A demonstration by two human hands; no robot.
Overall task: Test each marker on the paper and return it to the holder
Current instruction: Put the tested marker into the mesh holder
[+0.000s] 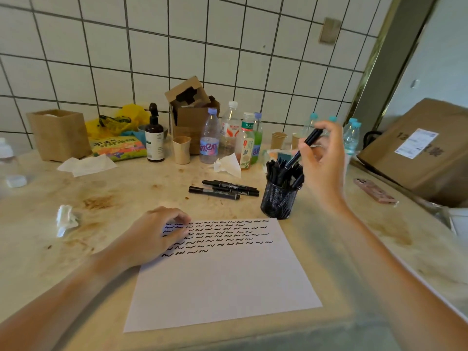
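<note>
White square tiles with dark grout are seen behind a stained, beige desk [119, 188] in the single head view. A sheet of paper [222, 282] lies flat near the front edge, its upper part filled with rows of short black squiggles. The left hand [154, 236] is laid on the paper's upper left corner, its fingers bent and pressing on the sheet, with nothing grasped. Just beyond the paper's far right corner stands a black mesh holder [278, 201], packed with black markers. The right hand [323, 158] is raised beside and above the holder, and a black marker [302, 149] is pinched between thumb and fingers, tilted so that its lower end points down among the markers in the holder. To the left of the holder, a small group of loose markers [224, 190] lies on the desk. Along the wall are ranged several plastic bottles [210, 138], a dark pump bottle [155, 138], paper cups [181, 150], an opened cardboard box [191, 110] and a brown paper bag [59, 134]. Crumpled tissues [66, 220] are scattered about, and a phone [374, 191] lies at the right, near a large carton [420, 150].
</note>
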